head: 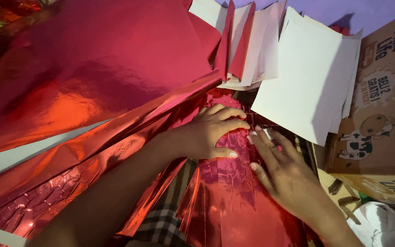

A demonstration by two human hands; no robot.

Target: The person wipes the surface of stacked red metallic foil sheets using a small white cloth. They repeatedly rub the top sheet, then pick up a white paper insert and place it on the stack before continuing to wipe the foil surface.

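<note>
A creased strip of shiny red foil paper point(227, 192) lies in front of me, running from the bottom edge up to the middle. My left hand point(211, 132) rests on its upper part, fingers curled and pressing the foil down. My right hand point(282, 171) lies flat on the same foil just to the right, fingers spread and pointing up-left, fingertips almost touching the left hand. Neither hand grips anything.
Large sheets of red foil point(92, 68) fill the left half. White-backed sheets point(307, 77) fan out at upper right. A brown cardboard box point(380, 114) stands at the right edge. Checked cloth point(161, 224) shows below. Crumpled white material point(380, 224) lies at lower right.
</note>
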